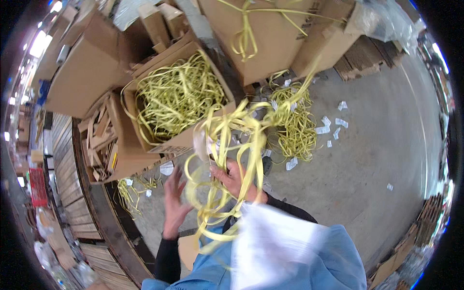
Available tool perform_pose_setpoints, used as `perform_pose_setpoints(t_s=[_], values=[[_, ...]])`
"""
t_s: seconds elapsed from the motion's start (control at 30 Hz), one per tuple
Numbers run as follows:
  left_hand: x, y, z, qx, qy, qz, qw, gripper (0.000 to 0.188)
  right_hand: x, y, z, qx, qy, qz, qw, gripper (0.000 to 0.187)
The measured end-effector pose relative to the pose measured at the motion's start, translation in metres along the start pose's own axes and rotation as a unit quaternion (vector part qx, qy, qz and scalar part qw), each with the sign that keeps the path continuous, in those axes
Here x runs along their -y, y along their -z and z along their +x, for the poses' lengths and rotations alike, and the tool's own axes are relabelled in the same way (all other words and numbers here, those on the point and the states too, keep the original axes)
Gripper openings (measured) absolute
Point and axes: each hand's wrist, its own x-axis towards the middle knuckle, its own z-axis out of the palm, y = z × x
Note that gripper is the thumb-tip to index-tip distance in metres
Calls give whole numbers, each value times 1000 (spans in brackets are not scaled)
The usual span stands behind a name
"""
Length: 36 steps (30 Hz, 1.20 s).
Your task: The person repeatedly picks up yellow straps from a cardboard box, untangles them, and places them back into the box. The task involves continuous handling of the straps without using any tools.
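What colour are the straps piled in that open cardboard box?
Yellow; the straps in the cardboard box show best in the head view.

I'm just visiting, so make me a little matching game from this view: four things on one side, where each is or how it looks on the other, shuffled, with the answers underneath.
Things
1. Left hand
2. Right hand
3. Boxed strap tangle
4. Blurred white sheet

Places and states
A. Inside the walls of an open cardboard box
B. In front of blue clothing
C. Open, fingers spread
D. Closed on a bunch of yellow straps

Right pairs
1-C
2-D
3-A
4-B
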Motion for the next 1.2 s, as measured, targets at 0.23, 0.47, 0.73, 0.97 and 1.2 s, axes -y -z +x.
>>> perform_pose_setpoints(t_s=[0.23, 0.47, 0.73, 0.97, 1.2], values=[[-1, 7, 26, 47, -84, -147, 985, 36, -13, -18, -17, -29, -45, -89, 995, 39], [-34, 101, 2, -299, -118, -261, 910, 20, 44, 40, -34, -132, 46, 271, 952, 54], [-86, 56, -41, -186, -239, -318, 898, 27, 58, 3, -39, 110, 70, 67, 989, 58], [-89, 51, -68, -148, -278, -105, 943, 20, 86, 13, -28, 204, 7, 174, 963, 64], [-51, 31, -73, -24, -226, 147, 963, 9, 130, 41, -21, 203, -7, 408, 890, 49]])
